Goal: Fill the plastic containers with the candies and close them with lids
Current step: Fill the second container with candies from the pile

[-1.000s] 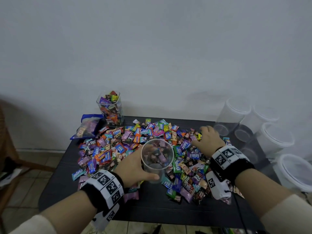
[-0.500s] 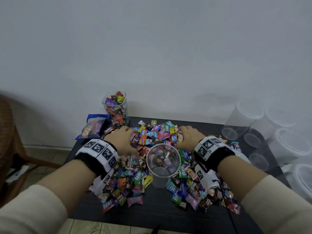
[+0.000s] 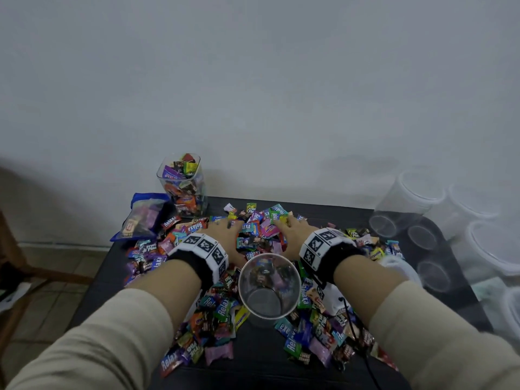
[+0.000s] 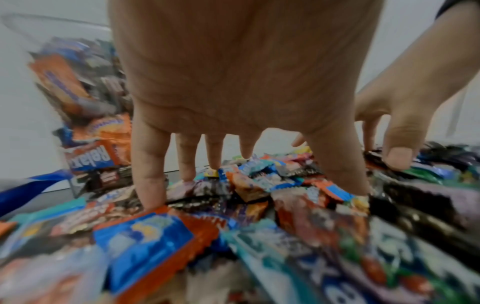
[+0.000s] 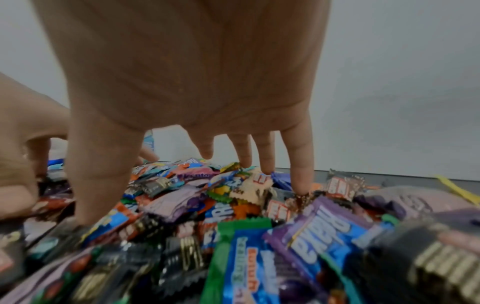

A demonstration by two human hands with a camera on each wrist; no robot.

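one container [image 3: 183, 184] beyond the left hand [image 3: 225, 235] is filled but unlidded, the cup [image 3: 268, 285] nearer than both spread hands, right hand [image 3: 294, 235] included, empty.

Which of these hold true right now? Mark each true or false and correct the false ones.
1. Both hands rest on the heap of wrapped candies. True: the left hand and the right hand lie spread on the heap of wrapped candies.
2. The round clear plastic cup is brim-full of candies. False: the round clear plastic cup looks empty inside.
3. The square clear plastic jar by the wall holds candies. True: the square clear plastic jar is nearly full.
4. The left hand grips the cup. False: it touches only candies.
5. The jar has a lid on. False: its top is open.
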